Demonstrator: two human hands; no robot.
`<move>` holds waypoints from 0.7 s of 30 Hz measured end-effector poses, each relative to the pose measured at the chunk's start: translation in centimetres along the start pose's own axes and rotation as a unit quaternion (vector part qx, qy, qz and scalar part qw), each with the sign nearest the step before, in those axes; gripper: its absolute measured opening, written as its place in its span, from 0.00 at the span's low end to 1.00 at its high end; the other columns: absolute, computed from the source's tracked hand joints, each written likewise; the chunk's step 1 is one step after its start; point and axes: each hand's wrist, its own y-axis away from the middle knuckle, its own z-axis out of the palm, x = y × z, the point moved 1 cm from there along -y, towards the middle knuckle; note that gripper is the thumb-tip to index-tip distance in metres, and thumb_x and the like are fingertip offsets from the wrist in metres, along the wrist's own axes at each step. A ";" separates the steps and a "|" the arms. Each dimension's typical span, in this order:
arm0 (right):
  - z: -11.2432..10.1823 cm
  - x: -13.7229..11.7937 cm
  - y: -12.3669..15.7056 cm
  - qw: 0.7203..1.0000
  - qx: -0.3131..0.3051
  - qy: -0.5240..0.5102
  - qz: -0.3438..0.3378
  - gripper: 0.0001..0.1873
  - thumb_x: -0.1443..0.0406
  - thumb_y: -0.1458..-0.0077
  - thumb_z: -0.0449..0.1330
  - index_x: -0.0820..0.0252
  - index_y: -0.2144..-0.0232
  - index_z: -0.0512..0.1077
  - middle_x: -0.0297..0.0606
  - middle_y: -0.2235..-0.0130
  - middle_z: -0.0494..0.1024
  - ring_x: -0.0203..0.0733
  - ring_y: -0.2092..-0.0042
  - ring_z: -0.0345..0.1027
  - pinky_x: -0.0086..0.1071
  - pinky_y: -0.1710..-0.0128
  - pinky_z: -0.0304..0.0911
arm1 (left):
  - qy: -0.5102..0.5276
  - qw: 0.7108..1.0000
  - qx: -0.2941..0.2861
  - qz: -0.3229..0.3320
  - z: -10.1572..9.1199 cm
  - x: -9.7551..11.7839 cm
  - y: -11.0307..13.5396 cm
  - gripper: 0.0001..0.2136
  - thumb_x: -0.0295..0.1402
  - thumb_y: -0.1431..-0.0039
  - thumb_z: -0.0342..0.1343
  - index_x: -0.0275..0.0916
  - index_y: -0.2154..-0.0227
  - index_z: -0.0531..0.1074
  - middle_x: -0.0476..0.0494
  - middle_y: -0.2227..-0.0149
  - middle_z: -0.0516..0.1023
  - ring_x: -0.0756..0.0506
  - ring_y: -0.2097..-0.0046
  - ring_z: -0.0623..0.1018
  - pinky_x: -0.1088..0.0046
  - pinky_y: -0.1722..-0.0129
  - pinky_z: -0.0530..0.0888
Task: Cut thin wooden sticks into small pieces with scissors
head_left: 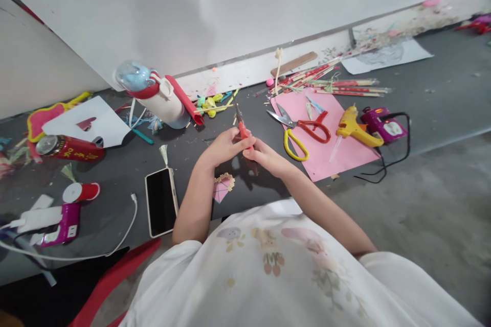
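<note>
Both hands meet over the grey table around a pair of red-handled pliers point(242, 129), whose dark jaws point away from me. My left hand point(226, 149) is closed on the handles from the left. From the right, my right hand point(268, 157) has its fingers closed at the lower part of the handles. Thin pale sticks point(215, 109) lie near the jaws; whether the jaws touch one I cannot tell. Just below my left hand lies a pink heart-shaped piece point(221, 191) with small beige bits along its upper edge.
Right of my hands, scissors point(297, 123) and a yellow glue gun point(355, 125) lie on pink paper point(326, 161), beside a purple power strip point(387, 125). Wrapped sticks point(349, 87) lie behind. Leftward are a phone point(161, 203), a bottle point(164, 99), a red can point(72, 148) and a white cable point(126, 235).
</note>
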 end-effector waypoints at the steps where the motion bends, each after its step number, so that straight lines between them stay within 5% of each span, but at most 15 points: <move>1: -0.1 -0.1 -0.3 1.000 0.000 0.003 0.000 0.22 0.53 0.47 0.58 0.59 0.55 0.61 0.31 0.71 0.68 0.36 0.73 0.64 0.31 0.72 0.63 | 0.018 1.000 0.004 -0.008 0.0 -0.1 -0.1 0.27 0.54 0.52 0.58 0.32 0.60 0.71 0.39 0.61 0.76 0.45 0.60 0.75 0.70 0.59 0.71; 5: -0.5 -0.5 -1.7 1.000 -0.019 0.022 0.000 0.24 0.52 0.47 0.58 0.59 0.53 0.62 0.33 0.68 0.70 0.38 0.68 0.66 0.31 0.68 0.64 | 0.061 0.998 0.022 -0.016 -0.1 -0.5 -0.5 0.25 0.52 0.50 0.56 0.33 0.61 0.70 0.42 0.64 0.76 0.46 0.62 0.74 0.71 0.62 0.70; 17: -1.4 -0.9 -5.9 0.990 -0.134 -0.032 0.000 0.25 0.49 0.48 0.60 0.59 0.57 0.60 0.27 0.75 0.67 0.31 0.80 0.60 0.28 0.80 0.60 | 0.155 0.977 0.134 -0.055 -0.8 -2.1 -1.7 0.35 0.59 0.54 0.57 0.31 0.56 0.69 0.34 0.59 0.78 0.41 0.57 0.77 0.69 0.60 0.71; 21: -1.7 -0.4 -6.3 0.995 -0.103 -0.013 0.004 0.30 0.49 0.49 0.61 0.59 0.51 0.59 0.31 0.69 0.70 0.35 0.75 0.66 0.31 0.74 0.65 | 0.182 0.973 0.131 -0.060 -0.9 -1.8 -1.7 0.33 0.56 0.55 0.61 0.32 0.55 0.70 0.35 0.57 0.78 0.41 0.56 0.77 0.67 0.56 0.71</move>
